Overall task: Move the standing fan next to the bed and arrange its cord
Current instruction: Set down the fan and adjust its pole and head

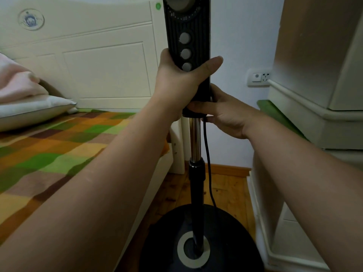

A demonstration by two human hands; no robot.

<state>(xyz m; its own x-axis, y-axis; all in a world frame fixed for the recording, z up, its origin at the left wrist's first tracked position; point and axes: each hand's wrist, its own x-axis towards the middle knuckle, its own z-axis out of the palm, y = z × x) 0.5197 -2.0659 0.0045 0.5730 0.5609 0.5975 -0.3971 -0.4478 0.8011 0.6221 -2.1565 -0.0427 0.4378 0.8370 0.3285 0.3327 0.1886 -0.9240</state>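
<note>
The pillow (29,107) lies at the head end of the bed (59,146), against its headboard (102,65); just off the bed's right edge, near that same head end, stands the fan (187,36), so the move looks as good as done; whether its base (225,232) is set down on the floor (231,185) or held a little clear of it I cannot tell. The left hand (180,83) is wrapped round the fan's control column, thumb laid across the button side; the right hand (227,112), on the side away from the bed, curls round the bottom of that column, where the pole (195,138) begins. The cord (207,163) drops loose from just beside the right fingers down to the base; whether those fingers also pinch it is unclear, and its far end and plug are out of sight. Further right of the bed, a socket (259,77) sits on the wall beside a cabinet (314,75). What seems left: a final settling of the fan by the bed, both hands letting go, then the whole of the cord work.
</note>
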